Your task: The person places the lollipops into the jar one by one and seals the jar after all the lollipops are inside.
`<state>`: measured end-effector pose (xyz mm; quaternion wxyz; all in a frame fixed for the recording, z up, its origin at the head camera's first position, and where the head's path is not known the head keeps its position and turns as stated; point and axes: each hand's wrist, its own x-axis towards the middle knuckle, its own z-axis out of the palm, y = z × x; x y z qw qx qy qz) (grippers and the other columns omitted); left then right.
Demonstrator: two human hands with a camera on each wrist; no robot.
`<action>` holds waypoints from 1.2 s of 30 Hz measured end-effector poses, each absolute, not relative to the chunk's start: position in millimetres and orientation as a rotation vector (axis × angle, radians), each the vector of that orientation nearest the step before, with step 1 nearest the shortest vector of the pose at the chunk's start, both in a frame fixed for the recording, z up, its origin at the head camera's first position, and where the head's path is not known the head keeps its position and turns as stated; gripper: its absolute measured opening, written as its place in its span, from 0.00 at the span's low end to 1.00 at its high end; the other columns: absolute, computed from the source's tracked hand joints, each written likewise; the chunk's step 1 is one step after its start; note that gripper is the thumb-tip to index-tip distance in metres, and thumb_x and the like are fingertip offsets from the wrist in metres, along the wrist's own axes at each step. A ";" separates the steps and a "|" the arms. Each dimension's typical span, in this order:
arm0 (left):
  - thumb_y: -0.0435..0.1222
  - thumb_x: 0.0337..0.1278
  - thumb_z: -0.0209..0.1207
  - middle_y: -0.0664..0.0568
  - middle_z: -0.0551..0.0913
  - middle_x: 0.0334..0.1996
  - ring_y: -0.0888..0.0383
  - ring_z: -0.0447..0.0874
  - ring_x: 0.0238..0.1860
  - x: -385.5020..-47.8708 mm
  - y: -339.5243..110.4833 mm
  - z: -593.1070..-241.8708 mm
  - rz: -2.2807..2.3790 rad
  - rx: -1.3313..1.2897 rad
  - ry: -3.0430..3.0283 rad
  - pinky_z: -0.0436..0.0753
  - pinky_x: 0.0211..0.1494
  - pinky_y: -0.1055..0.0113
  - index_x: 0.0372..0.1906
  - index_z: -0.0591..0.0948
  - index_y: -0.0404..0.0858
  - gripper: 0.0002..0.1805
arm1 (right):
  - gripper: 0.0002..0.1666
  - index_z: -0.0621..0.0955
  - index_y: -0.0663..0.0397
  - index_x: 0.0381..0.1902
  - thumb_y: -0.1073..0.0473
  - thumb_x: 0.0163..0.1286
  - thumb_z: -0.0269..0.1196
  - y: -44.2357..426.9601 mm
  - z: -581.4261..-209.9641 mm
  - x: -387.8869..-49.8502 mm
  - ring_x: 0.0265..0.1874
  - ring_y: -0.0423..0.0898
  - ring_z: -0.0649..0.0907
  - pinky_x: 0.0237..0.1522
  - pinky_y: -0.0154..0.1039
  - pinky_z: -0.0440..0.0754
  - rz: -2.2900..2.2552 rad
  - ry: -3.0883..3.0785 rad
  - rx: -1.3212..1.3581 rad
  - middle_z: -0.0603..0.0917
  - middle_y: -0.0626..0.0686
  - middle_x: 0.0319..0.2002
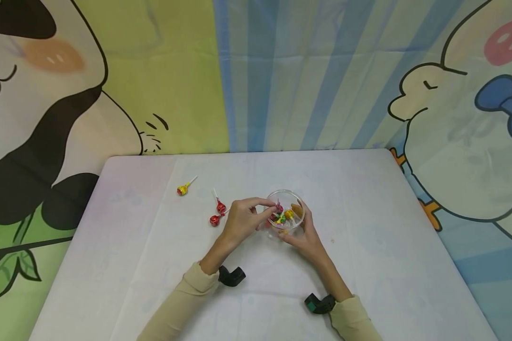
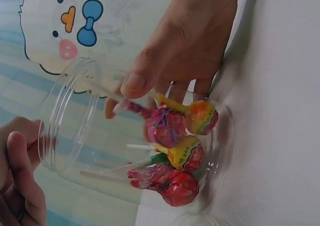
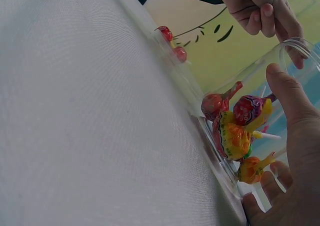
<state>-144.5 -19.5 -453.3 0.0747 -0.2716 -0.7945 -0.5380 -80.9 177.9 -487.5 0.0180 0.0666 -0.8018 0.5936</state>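
A clear jar (image 1: 285, 191) stands on the white table with several wrapped lollipops (image 2: 167, 128) in its bottom, red, purple and yellow. My right hand (image 1: 306, 239) grips the jar's side, thumb on one side and fingers on the other. My left hand (image 1: 243, 218) is at the jar's mouth, thumb and forefinger extended over the rim. In the right wrist view the left forefinger (image 3: 295, 51) reaches into the opening. No lollipop shows between the left fingers. The purple lollipop (image 3: 248, 109) lies with the others inside.
Left of the jar lie two red lollipops (image 1: 221, 207) close together. A yellow lollipop (image 1: 182, 190) lies farther back and left. Part of a clear round object (image 2: 200, 220) shows at the left wrist view's lower edge. A cartoon-printed cloth (image 1: 281, 76) hangs behind the table.
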 end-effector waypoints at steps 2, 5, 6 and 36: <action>0.36 0.53 0.68 0.53 0.88 0.26 0.72 0.64 0.07 -145.0 -21.6 -454.3 -1.647 -0.820 -2.366 0.61 0.11 0.73 0.38 0.88 0.41 0.07 | 0.60 0.46 0.54 0.76 0.68 0.56 0.70 177.8 -487.7 -80.8 0.73 0.66 0.57 0.69 0.71 0.49 1.852 -2.489 0.199 0.56 0.68 0.72; 0.35 0.53 0.68 0.54 0.89 0.27 0.70 0.67 0.07 -145.6 -25.8 -454.9 -1.690 -0.817 -2.348 0.61 0.11 0.72 0.39 0.88 0.42 0.08 | 0.60 0.45 0.53 0.77 0.67 0.57 0.70 178.2 -488.4 -80.7 0.74 0.66 0.57 0.70 0.71 0.47 1.868 -2.488 0.189 0.56 0.68 0.73; 0.35 0.53 0.68 0.54 0.89 0.27 0.70 0.67 0.08 -145.6 -27.7 -454.7 -1.699 -0.811 -2.346 0.61 0.11 0.72 0.40 0.88 0.43 0.08 | 0.60 0.45 0.53 0.77 0.67 0.57 0.70 178.4 -488.7 -80.8 0.74 0.66 0.57 0.70 0.71 0.47 1.870 -2.487 0.189 0.57 0.68 0.72; 0.46 0.55 0.67 0.41 0.81 0.16 0.41 0.80 0.20 -186.7 -140.9 -484.7 -1.788 -0.404 -2.703 0.72 0.21 0.69 0.49 0.83 0.48 0.17 | 0.60 0.47 0.50 0.77 0.65 0.56 0.71 176.6 -486.5 -79.7 0.75 0.63 0.56 0.72 0.66 0.49 1.857 -2.537 0.085 0.59 0.66 0.73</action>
